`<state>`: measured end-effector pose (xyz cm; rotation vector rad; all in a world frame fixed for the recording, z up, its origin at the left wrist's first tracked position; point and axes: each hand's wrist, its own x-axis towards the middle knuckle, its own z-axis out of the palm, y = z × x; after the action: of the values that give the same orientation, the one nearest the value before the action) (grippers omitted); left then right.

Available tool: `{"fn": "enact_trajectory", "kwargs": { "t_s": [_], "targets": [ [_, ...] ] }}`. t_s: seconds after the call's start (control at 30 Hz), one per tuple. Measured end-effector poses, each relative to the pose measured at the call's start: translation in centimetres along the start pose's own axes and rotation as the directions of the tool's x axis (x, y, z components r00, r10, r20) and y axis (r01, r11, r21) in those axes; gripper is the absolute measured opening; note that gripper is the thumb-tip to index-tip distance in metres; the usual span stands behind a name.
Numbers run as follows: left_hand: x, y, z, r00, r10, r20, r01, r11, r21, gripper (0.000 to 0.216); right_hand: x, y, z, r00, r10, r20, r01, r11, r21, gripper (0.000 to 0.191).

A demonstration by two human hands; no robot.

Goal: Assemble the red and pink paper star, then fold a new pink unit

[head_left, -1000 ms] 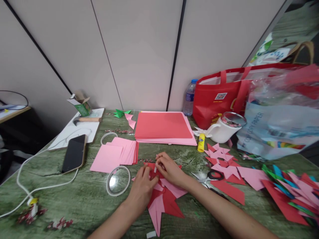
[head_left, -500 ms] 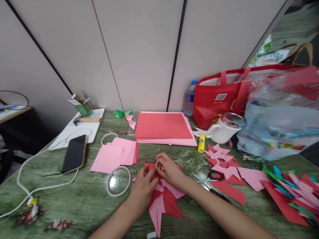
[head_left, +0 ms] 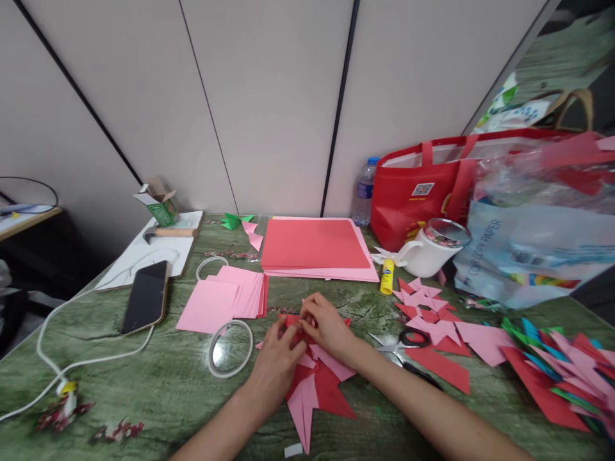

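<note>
A folded paper star (head_left: 331, 392) in red and pink lies on the green table in front of me, its points spreading toward me. My left hand (head_left: 278, 352) rests over its left side, fingers bent and pressed onto the paper. From the right, my right hand (head_left: 325, 325) reaches over the upper part, thumb and fingers pinched together close to the left fingertips. Both hands are closed on the star; the exact spot they grip is hidden under the fingers. Left of my hands lies a roll of tape (head_left: 230, 349).
Pink paper squares (head_left: 209, 306) and a stack of red sheets (head_left: 314, 243) lie beyond my hands. Scissors (head_left: 403, 339), a glue stick (head_left: 387, 276), a white mug (head_left: 427, 255) and folded paper pieces (head_left: 567, 378) are to the right. A phone (head_left: 147, 298) lies left.
The view has shifted very slightly. Both hands stay on the paper star, with only a small movement of the right fingers.
</note>
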<state>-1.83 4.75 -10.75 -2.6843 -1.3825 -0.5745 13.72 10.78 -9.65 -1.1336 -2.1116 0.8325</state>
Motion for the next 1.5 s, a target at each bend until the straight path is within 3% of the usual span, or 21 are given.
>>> {"fn": "enact_trajectory", "kwargs": {
  "t_s": [0.2, 0.57, 0.97, 1.5],
  "targets": [
    [0.0, 0.3, -0.3, 0.996, -0.088, 0.022, 0.089, 0.995, -0.051, 0.032, 0.3, -0.3, -0.8, 0.991, -0.019, 0.132, 0.028, 0.997, -0.065, 0.011],
    [0.2, 0.2, -0.2, 0.999, -0.033, 0.030, 0.031, 0.997, 0.077, 0.024, 0.8, -1.1, -1.2, 0.974, -0.006, 0.227, 0.067, 0.962, -0.265, 0.008],
    [0.2, 0.2, -0.1, 1.000, -0.007, 0.011, 0.006, 0.995, 0.102, 0.022, 0.2, -0.6, -0.1, 0.978, -0.015, 0.208, 0.093, 0.923, -0.373, 0.013],
    [0.1, 0.2, -0.2, 0.999, -0.050, -0.003, 0.050, 0.999, 0.003, 0.024, -0.4, -2.4, -1.5, 0.961, -0.075, 0.264, 0.183, 0.892, -0.413, 0.015]
  ]
}}
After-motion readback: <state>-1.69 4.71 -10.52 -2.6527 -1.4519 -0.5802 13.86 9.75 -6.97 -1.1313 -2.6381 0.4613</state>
